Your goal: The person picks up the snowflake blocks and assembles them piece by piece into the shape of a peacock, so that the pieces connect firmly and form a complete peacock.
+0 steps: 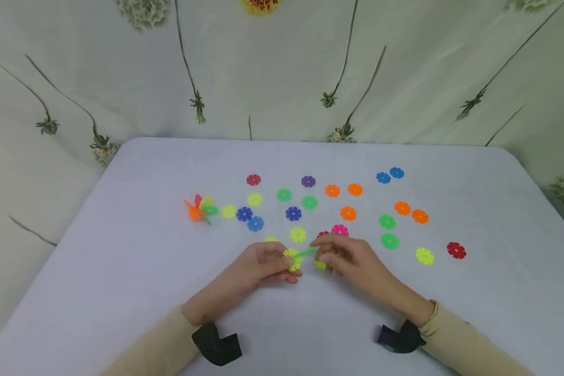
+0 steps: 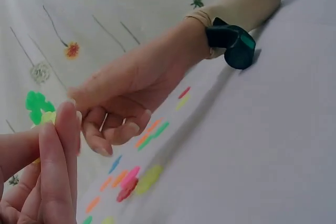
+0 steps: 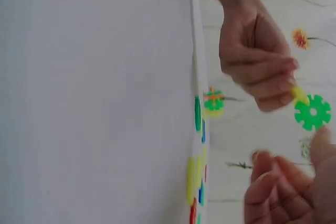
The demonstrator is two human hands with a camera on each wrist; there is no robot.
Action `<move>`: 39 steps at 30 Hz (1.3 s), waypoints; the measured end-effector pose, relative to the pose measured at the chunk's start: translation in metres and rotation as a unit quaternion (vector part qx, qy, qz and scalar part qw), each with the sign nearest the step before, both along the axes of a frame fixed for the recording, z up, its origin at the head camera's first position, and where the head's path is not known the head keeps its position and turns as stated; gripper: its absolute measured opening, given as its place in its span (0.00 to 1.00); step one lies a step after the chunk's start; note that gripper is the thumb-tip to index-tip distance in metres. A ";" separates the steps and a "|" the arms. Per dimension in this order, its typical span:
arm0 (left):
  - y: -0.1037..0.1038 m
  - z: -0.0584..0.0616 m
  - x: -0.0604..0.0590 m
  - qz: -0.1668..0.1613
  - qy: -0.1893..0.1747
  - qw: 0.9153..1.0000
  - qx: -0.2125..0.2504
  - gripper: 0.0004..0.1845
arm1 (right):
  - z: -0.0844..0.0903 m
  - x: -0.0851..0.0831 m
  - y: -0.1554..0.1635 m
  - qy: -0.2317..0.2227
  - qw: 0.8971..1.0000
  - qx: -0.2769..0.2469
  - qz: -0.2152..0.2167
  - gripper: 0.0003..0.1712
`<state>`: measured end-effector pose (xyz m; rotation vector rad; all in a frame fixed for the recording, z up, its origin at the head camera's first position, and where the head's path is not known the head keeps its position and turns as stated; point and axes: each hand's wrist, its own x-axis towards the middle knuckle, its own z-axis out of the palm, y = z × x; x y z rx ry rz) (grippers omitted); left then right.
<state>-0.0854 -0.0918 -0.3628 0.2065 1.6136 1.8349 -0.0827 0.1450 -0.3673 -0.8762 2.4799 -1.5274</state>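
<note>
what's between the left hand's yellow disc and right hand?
A green disc, nearly edge-on in the head view, runs from the yellow disc toward the right hand; contact unclear.

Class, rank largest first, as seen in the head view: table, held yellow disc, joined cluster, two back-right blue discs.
Table
Joined cluster
Held yellow disc
Left blue disc, right blue disc: look alike

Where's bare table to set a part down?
Head view, bare table: left of the joined clump; right of the rightmost red disc; near middle, between the black wrist mounts. Crowded: the centre, where loose discs spread from clump to red disc, with left hand and right hand at the near side.
</note>
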 end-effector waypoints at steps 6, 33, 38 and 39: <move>-0.007 -0.007 -0.007 0.019 0.076 0.995 -0.069 0.14 | 0.000 -0.017 -0.006 0.073 0.978 0.195 -0.001 0.16; 0.003 -0.004 0.005 0.038 -0.043 0.998 -0.020 0.12 | -0.001 -0.005 -0.016 0.099 0.986 -0.130 0.036 0.12; 0.003 -0.006 0.005 0.037 -0.041 0.998 -0.009 0.11 | -0.001 0.001 -0.020 0.125 0.983 -0.128 0.028 0.11; 0.001 -0.007 0.005 0.030 -0.041 0.999 -0.008 0.11 | -0.002 0.001 -0.021 0.123 0.984 -0.129 0.029 0.10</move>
